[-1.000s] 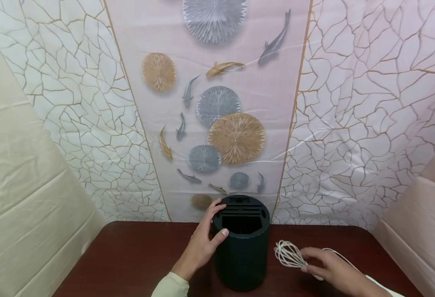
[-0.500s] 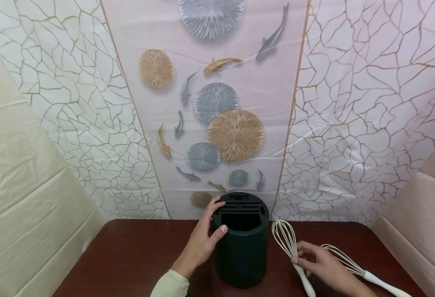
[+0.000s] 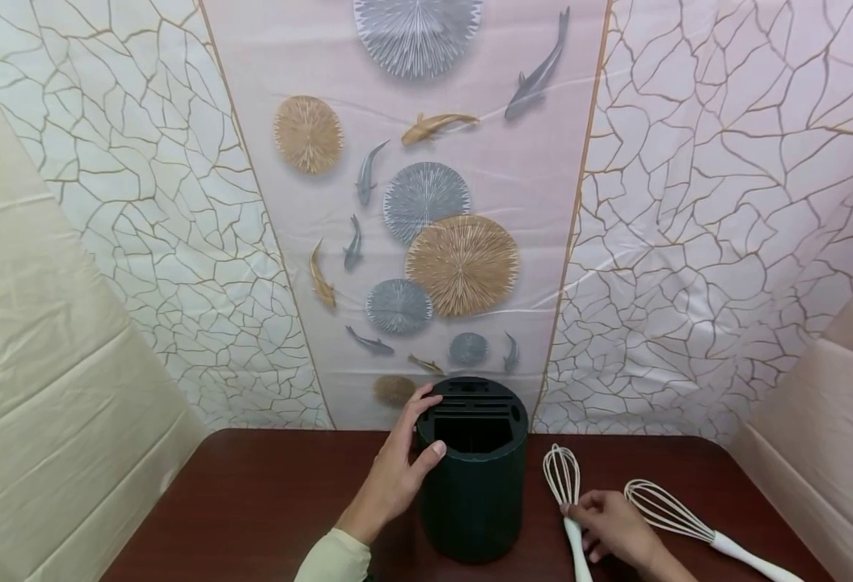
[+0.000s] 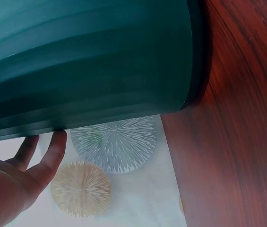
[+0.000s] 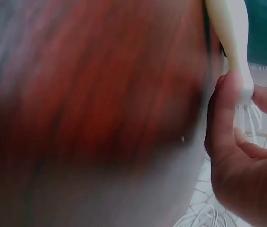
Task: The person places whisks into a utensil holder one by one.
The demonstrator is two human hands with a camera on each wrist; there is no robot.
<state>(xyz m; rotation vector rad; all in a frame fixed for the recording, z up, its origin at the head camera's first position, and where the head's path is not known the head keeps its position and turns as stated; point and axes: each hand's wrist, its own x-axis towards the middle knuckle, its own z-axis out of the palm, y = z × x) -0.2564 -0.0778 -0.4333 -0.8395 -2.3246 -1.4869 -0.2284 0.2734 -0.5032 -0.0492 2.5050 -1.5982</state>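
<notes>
A dark green utensil holder [image 3: 473, 501], round and slotted on top, stands upright on the table. My left hand [image 3: 397, 477] holds its left side, fingers at the back of the rim and thumb at the front. In the left wrist view, the fingertips [image 4: 57, 137] press against the green wall. My right hand [image 3: 615, 521] pinches a white whisk [image 3: 563, 477] where handle and wires meet. The whisk lies to the right of the holder, wires pointing away from me. Up close in the right wrist view, thumb and finger sit at the handle's end [image 5: 245, 92].
A second white whisk [image 3: 669, 511] lies on the dark red wooden table [image 3: 273, 509], farther right, past my right hand. Behind the table hangs a patterned cloth [image 3: 462, 267] with fish and discs. Beige padded panels [image 3: 55, 388] stand on both sides.
My right hand has brought the whisk left and away from the other whisk, turning its wires from leftward to pointing away from me. The left hand has stayed on the holder.
</notes>
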